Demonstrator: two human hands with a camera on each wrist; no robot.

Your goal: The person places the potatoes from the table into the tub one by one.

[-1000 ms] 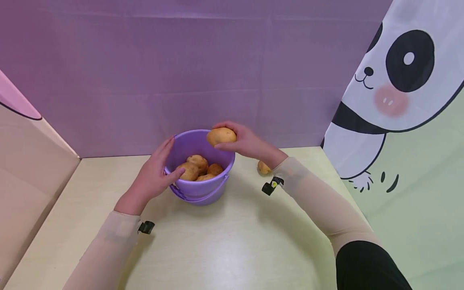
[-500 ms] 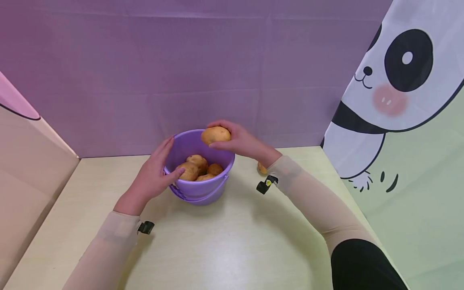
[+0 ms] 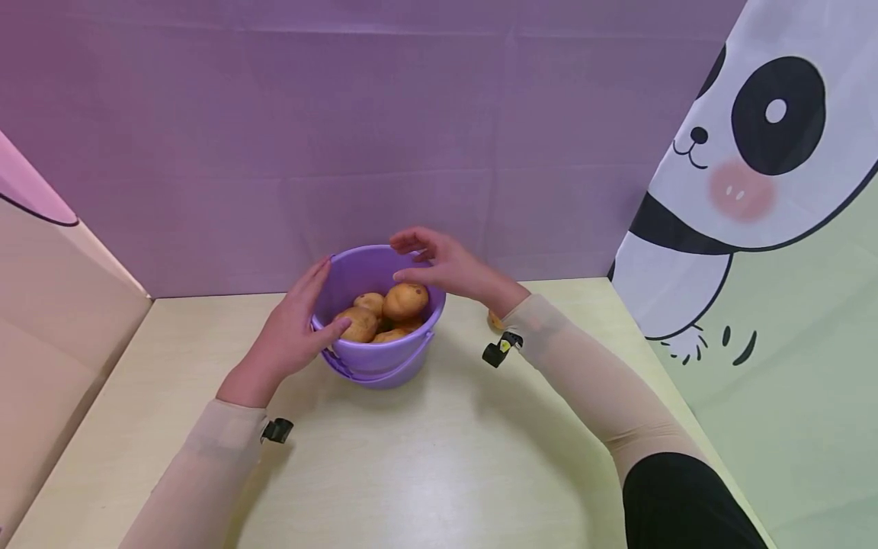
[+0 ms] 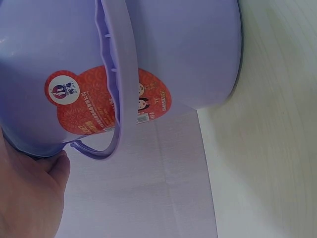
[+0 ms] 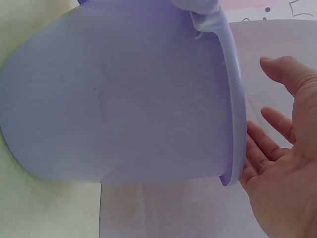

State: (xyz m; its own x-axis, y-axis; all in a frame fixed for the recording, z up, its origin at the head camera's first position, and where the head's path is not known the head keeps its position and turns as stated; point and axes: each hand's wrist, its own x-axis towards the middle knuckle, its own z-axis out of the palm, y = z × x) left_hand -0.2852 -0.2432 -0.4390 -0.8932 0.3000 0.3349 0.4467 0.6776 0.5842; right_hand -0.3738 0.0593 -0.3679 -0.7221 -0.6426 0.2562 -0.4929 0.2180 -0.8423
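A purple bucket (image 3: 380, 362) stands upright on the table, with several potatoes inside. My left hand (image 3: 291, 328) holds its left side at the rim, the thumb lying over the front edge. In the left wrist view, part of that hand (image 4: 29, 196) shows against the rim, beside the bucket handle (image 4: 128, 74). Over the bucket's back right edge hovers my right hand (image 3: 456, 267), fingers parted and nothing between them. Just under it, a potato (image 3: 405, 302) lies on top of the others. In the right wrist view the right hand (image 5: 290, 178) appears spread beside the rim.
One more potato (image 3: 495, 321) lies on the table (image 3: 411, 473) right of the bucket, partly hidden by the right forearm. A purple cloth wall (image 3: 384, 137) rises close behind the bucket. A panda-printed panel (image 3: 754, 252) borders the right side.
My right hand moved slightly left over the bucket and let go of its potato, which dropped onto the pile inside. The left hand and the bucket stayed in place.
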